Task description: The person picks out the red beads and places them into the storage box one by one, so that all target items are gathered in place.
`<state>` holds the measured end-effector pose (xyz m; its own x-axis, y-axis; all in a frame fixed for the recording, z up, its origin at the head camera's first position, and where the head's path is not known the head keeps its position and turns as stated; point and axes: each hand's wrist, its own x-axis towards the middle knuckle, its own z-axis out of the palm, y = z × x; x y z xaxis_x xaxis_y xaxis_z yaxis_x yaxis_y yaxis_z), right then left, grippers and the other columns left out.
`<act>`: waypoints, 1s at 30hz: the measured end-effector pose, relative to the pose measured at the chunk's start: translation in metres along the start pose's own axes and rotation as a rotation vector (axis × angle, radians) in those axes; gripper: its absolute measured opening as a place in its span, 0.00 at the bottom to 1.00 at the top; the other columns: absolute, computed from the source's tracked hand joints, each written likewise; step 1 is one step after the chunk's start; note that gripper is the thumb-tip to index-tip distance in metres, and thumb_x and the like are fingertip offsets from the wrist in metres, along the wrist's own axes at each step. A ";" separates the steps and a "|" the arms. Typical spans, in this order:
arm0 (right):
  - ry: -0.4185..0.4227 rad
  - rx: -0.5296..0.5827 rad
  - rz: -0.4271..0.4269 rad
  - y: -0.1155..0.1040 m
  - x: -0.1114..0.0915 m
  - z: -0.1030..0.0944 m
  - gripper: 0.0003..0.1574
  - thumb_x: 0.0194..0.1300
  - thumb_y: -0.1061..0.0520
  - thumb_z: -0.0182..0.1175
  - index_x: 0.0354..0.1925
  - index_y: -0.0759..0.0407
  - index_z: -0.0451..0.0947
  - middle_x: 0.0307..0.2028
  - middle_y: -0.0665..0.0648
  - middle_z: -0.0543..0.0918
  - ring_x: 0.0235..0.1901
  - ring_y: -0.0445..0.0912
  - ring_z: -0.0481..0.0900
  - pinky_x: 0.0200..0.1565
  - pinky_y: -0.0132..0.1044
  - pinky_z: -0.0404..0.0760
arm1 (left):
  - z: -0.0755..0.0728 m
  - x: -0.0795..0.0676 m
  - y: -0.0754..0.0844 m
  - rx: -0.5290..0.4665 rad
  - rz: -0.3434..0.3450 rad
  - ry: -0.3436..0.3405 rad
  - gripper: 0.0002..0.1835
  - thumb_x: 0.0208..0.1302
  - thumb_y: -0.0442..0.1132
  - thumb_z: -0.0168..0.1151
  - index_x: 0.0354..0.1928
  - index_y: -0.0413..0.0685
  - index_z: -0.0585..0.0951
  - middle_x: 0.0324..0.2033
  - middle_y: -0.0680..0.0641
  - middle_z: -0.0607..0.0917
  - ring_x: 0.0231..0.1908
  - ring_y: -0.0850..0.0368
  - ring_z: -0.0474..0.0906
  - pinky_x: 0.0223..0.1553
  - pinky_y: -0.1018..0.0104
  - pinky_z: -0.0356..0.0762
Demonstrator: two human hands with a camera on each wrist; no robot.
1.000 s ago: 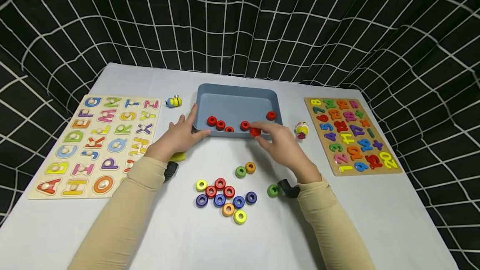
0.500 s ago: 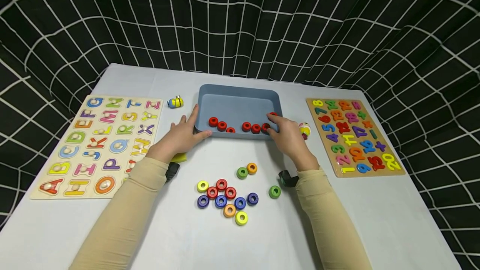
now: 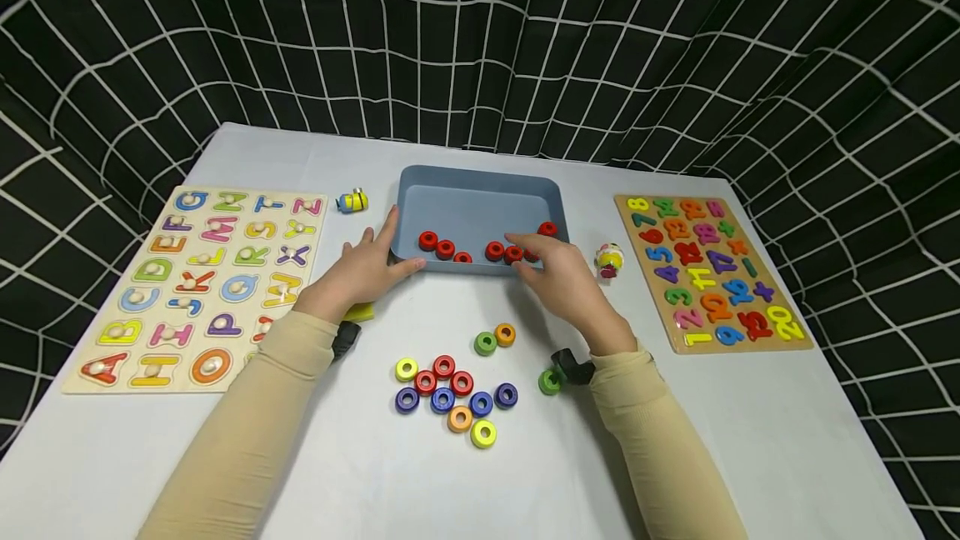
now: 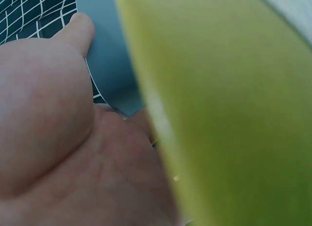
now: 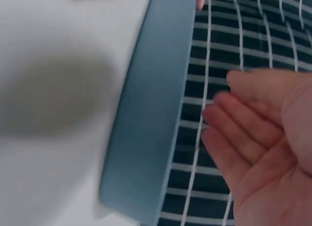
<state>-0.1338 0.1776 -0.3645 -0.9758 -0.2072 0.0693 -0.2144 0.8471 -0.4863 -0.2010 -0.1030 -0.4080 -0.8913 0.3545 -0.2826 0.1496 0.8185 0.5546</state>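
A blue-grey tray (image 3: 480, 205) holds several red rings (image 3: 494, 251) along its near side, one of them at the right wall. My left hand (image 3: 360, 273) rests at the tray's near left corner with fingers spread; in the left wrist view its palm (image 4: 117, 172) shows beside the tray wall. Over the tray's near right rim is my right hand (image 3: 561, 280), its fingers above the red rings. The right wrist view shows that hand (image 5: 258, 143) with loosely bent fingers and nothing in them. It partly hides the rings beneath it.
Red, blue, yellow, orange and green rings (image 3: 442, 400) lie loose in front of the tray. A letter board (image 3: 202, 290) lies left, a number board (image 3: 712, 273) right. Small toy figures (image 3: 352, 201) flank the tray. A yellow-green object (image 4: 229, 109) sits under the left wrist.
My right hand has put a red ring down in the tray's near right part, let go, and then shifted back left over the rings. The left hand stays at the corner.
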 end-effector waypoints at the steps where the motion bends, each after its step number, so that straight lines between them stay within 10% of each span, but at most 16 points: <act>1: -0.027 0.002 -0.037 -0.006 -0.001 0.001 0.26 0.66 0.57 0.61 0.63 0.50 0.74 0.61 0.54 0.78 0.63 0.50 0.74 0.63 0.48 0.74 | 0.000 0.000 0.000 0.000 0.001 0.002 0.53 0.64 0.68 0.49 0.75 0.62 0.26 0.74 0.32 0.50 0.75 0.35 0.39 0.71 0.34 0.35; 14: -0.553 -0.063 -0.501 -0.066 -0.032 0.041 0.21 0.69 0.61 0.56 0.57 0.49 0.79 0.54 0.44 0.83 0.57 0.35 0.77 0.61 0.31 0.74 | -0.001 -0.001 0.001 -0.019 0.004 -0.003 0.53 0.65 0.67 0.50 0.74 0.62 0.26 0.74 0.35 0.50 0.75 0.37 0.37 0.72 0.36 0.33; 30: -0.536 -0.065 -0.468 -0.066 -0.026 0.041 0.15 0.68 0.59 0.58 0.51 0.51 0.82 0.47 0.45 0.85 0.48 0.35 0.80 0.55 0.30 0.78 | -0.002 -0.001 0.001 -0.025 -0.003 -0.004 0.53 0.64 0.68 0.50 0.75 0.63 0.27 0.74 0.33 0.50 0.75 0.37 0.38 0.73 0.36 0.33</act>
<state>-0.0923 0.1074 -0.3704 -0.6294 -0.7541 -0.1876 -0.6243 0.6345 -0.4558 -0.2009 -0.1030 -0.4060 -0.8903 0.3534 -0.2873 0.1358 0.8081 0.5732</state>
